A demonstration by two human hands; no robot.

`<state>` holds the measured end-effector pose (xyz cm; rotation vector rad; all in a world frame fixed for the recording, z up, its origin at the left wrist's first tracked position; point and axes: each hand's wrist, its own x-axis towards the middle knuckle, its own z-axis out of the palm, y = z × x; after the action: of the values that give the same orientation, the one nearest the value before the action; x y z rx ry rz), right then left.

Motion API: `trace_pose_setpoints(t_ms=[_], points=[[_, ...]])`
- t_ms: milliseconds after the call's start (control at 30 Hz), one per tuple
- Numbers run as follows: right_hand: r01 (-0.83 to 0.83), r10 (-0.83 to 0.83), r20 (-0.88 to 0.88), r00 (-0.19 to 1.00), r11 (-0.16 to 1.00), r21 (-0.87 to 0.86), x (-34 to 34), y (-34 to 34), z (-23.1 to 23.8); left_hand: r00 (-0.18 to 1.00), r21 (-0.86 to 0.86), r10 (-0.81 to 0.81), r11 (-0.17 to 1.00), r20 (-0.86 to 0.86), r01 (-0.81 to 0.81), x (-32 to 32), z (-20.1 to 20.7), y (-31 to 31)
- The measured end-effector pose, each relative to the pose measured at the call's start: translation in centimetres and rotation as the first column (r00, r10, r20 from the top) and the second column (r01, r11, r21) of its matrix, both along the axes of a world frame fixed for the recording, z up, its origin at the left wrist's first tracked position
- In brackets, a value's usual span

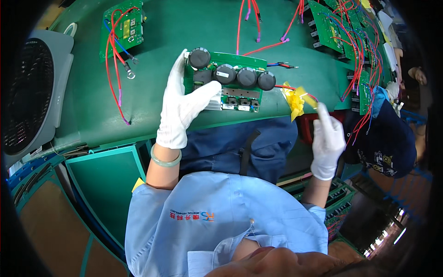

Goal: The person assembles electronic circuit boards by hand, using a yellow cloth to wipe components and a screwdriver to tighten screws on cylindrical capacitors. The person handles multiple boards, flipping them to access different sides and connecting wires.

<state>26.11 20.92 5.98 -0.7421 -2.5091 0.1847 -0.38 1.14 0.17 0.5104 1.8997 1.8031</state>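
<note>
1. Green circuit board with components on its face [233,57]: held at the near edge of the green table [154,90], component side up; contact with the tabletop cannot be told. Fault risk: a slip or drop, if the one-sided grip loosens.

2. Left hand, white-gloved [180,108]: closed on the board's left end, thumb across the front. Fault risk: strain on parts, if the thumb presses hard near the silver finned heatsink [214,102].

3. Black round capacitors, four [247,77]: standing proud of the board. Fault risk: bent legs, if knocked against the table.

4. Right hand, white-gloved [328,141]: fingers narrow, tips at the end of a translucent yellow strip [307,97]; whether they pinch it cannot be told. Fault risk: strip sticking to the glove, if its face is tacky.

5. Crumpled yellow film [294,105]: beside the strip, by the board's red wire [282,87]. Fault risk: a tug on the wire's joint, if film and wire are caught together and pulled.

6. Second green board, red and blue wires [124,34]: far left, well apart. Fault risk: snagged leads, if the held board swings that way.
</note>
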Motion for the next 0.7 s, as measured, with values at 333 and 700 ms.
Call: trace_pose_setpoints(t_ms=[333,700], points=[[-0.043,0.066,0.374,0.925,0.997,-0.067,1.7,-0.2,-4.1,0.995,0.028,0.047,0.998,0.087,-0.049,0.2,0.5,0.5],[-0.194,0.146,-0.178,0.973,0.936,-0.292,-5.9,-3.5,-0.6,0.996,-0.005,0.035,0.999,-0.079,-0.036,0.6,-0.2,0.0]])
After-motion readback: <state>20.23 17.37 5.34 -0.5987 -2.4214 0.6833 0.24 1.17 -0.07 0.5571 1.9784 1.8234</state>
